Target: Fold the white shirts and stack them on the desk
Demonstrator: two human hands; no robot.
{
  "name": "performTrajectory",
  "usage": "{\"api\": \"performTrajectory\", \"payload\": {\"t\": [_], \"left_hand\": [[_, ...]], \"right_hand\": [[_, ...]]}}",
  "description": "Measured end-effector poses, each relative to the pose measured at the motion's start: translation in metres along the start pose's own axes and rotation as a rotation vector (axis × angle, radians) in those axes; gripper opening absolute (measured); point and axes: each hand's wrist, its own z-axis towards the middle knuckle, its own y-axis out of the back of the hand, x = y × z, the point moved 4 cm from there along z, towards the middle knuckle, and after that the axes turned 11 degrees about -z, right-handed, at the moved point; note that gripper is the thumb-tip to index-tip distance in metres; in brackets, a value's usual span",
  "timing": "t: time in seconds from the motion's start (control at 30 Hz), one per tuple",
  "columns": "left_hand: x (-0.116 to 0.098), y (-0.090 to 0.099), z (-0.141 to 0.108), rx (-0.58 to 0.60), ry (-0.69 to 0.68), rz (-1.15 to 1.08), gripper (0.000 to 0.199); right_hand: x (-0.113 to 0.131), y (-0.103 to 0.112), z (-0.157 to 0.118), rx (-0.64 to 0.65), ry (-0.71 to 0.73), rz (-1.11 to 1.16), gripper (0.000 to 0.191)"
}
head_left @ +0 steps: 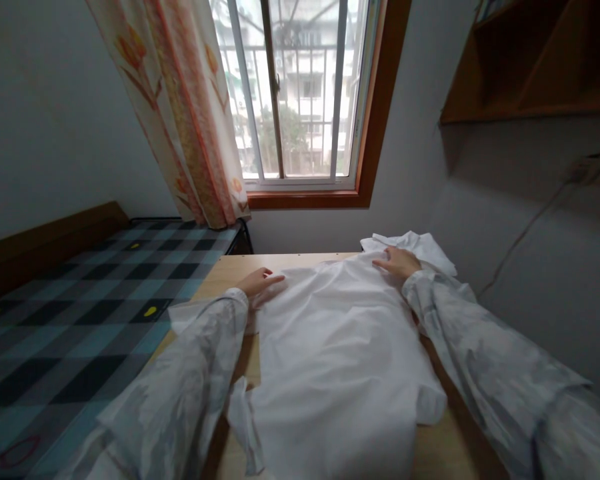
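Observation:
A white shirt-like garment (330, 347) lies spread and wrinkled lengthwise on a light wooden table (455, 440). My left hand (260, 281) is at its far left edge, with thumb and fingers stretched toward the cloth. At the far right corner, my right hand (400, 263) rests on the fabric, its thumb apart from the fingers. The undersides of both hands are hidden. A folded-looking flap of white cloth (430, 403) sticks out on the near right, and a narrow strip (245, 427) hangs out on the near left.
More white cloth (425, 248) is bunched at the table's far right corner. To the left stands a bed with a checked cover (105, 320). Ahead are a window (305, 100) and a flowered curtain (190, 113). A wooden shelf (545, 73) hangs on the right wall.

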Motion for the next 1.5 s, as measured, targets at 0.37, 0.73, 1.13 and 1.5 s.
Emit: {"api": "performTrajectory", "payload": {"t": [0.37,0.73,1.13,1.5], "left_hand": [[-0.028,-0.029,-0.034,0.603,-0.042,-0.119,0.058],[-0.049,-0.009,-0.011,0.072,-0.177,0.195,0.042],[-0.043,0.008,0.009,-0.209,-0.148,0.391,0.04],[-0.04,0.031,0.036,-0.286,-0.102,0.407,0.039]], "right_hand": [[0.03,0.01,-0.061,0.117,0.46,0.186,0.051],[0.04,0.031,-0.043,-0.014,0.375,0.15,0.044],[0.054,0.018,-0.011,-0.134,0.158,0.037,0.032],[0.057,0.04,0.024,-0.204,0.175,0.058,0.041]]}}
